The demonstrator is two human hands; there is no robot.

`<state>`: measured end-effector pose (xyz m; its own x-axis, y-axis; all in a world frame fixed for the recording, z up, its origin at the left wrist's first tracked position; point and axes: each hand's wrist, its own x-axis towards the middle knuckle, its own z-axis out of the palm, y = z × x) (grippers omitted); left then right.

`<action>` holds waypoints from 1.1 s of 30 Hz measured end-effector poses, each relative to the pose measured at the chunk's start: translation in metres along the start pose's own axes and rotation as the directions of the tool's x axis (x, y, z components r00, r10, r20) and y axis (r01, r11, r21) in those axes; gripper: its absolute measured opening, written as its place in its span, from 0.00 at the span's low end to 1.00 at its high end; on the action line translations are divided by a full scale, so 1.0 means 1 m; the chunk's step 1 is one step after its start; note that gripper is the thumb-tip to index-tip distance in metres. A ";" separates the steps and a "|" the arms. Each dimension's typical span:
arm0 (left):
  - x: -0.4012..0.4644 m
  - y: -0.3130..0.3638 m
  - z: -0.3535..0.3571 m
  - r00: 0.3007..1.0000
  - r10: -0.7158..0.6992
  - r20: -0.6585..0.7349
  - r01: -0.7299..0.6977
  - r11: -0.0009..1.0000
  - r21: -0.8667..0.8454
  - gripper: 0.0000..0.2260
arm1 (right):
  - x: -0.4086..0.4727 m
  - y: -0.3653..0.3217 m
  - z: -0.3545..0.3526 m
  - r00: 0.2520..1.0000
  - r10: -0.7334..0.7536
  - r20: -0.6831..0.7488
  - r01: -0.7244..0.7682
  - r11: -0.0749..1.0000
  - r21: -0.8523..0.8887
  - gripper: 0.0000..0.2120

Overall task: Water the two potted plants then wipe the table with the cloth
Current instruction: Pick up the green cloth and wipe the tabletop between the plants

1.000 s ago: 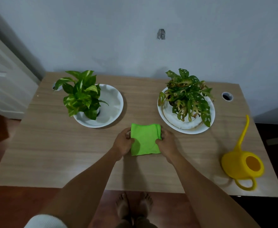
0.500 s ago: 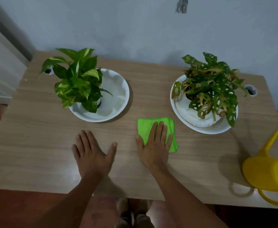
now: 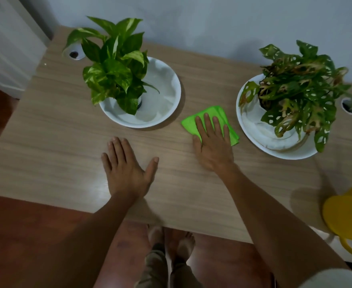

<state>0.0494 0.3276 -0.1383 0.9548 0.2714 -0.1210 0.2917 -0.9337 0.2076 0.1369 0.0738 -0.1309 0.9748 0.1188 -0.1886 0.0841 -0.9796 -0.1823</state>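
Note:
A folded bright green cloth (image 3: 191, 121) lies on the wooden table (image 3: 56, 142) between two potted plants. My right hand (image 3: 212, 142) presses flat on the cloth, fingers spread over it. My left hand (image 3: 127, 169) rests palm down on the bare table, holding nothing. The left plant (image 3: 112, 65) has glossy green and yellow leaves and stands in a white dish (image 3: 162, 96). The right plant (image 3: 295, 90) has holed, partly browned leaves and stands in another white dish (image 3: 260, 140). A yellow watering can (image 3: 345, 219) sits at the table's right front, partly cut off.
The table backs onto a grey wall. Round cable holes sit at the back left (image 3: 74, 55) and back right (image 3: 348, 106). A white door (image 3: 6, 48) is on the left. My bare feet (image 3: 171, 240) show on the red-brown floor below the front edge.
Both hands held the cloth's sides one second ago. My left hand then let go and now lies flat on the table, while my right hand lies flat on the cloth. The head leaned closer.

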 end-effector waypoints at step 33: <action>0.012 -0.008 0.005 0.968 0.251 0.012 -0.251 0.968 0.018 0.41 | 0.089 -0.011 -0.020 1.000 0.020 0.017 -0.021 0.999 0.039 0.30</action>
<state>0.0581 0.3367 -0.1457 0.9967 0.0253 -0.0766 0.0413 -0.9759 0.2141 0.2270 0.0916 -0.1268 0.9726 0.1017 -0.2088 0.0557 -0.9749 -0.2155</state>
